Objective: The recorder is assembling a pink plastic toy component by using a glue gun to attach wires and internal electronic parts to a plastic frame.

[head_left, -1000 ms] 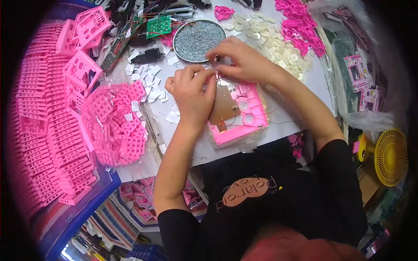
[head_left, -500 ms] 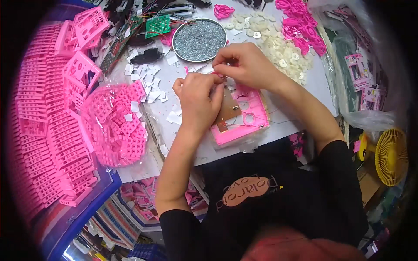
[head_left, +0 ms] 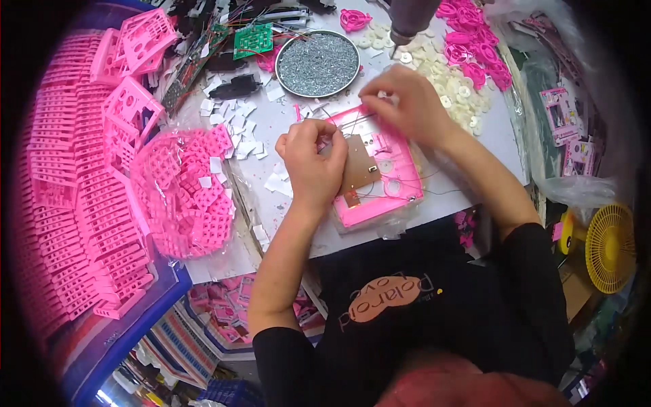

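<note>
A pink plastic casing (head_left: 413,169) lies on the worktop in front of me, its inner side up. Inside it sit a brown circuit board (head_left: 359,163) and thin wires. My left hand (head_left: 312,159) is at the casing's left side, beside the board. Its thumb and fingers are curled together, and what they pinch is hidden. Over the casing's far right corner is my right hand (head_left: 410,112), slightly blurred. Its thumb and forefinger come together in a pinch; anything between them is too small to make out.
Beyond the casing stands a round dish of screws (head_left: 319,64). A dark screwdriver-like tool (head_left: 410,20) hangs over pale round parts (head_left: 451,88). Pink grid-like parts (head_left: 196,203) fill a bag at left, near stacked pink casings (head_left: 88,183). A yellow fan (head_left: 610,247) stands at right.
My right hand has moved away from my left, toward the right, uncovering the casing's far edge and wires. My left hand stays beside the board. The dark tool now shows at the top.
</note>
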### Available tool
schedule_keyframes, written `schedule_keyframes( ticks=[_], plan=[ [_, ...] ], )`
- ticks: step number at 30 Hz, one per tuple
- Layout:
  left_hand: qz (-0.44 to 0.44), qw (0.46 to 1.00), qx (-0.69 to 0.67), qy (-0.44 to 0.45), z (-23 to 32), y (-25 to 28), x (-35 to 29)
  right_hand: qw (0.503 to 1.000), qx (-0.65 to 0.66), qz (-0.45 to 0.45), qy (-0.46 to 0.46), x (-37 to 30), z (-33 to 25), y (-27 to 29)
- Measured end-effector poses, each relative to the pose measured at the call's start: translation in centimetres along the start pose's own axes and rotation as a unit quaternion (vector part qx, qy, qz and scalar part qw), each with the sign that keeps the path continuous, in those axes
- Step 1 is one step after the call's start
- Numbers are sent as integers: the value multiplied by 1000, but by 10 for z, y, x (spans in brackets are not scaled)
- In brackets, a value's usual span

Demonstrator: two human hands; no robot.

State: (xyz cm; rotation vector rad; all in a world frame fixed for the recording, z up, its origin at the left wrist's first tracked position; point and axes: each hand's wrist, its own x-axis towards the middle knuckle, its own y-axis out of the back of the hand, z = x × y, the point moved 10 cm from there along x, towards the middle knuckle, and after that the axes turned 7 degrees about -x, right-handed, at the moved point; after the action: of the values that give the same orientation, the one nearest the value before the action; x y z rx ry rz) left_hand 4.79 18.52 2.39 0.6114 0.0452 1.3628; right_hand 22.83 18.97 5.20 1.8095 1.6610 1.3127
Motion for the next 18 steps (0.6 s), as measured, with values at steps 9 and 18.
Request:
schedule_keyframes(
  ticks=[9,18],
  plan=[
    [-173,980,-67,75,-16,-13,9,936,179,-126,275,-34,-90,-14],
    [-87,979,68,-173,36,-4,1,947,-1,-161,277,3,-40,-23]
  ],
)
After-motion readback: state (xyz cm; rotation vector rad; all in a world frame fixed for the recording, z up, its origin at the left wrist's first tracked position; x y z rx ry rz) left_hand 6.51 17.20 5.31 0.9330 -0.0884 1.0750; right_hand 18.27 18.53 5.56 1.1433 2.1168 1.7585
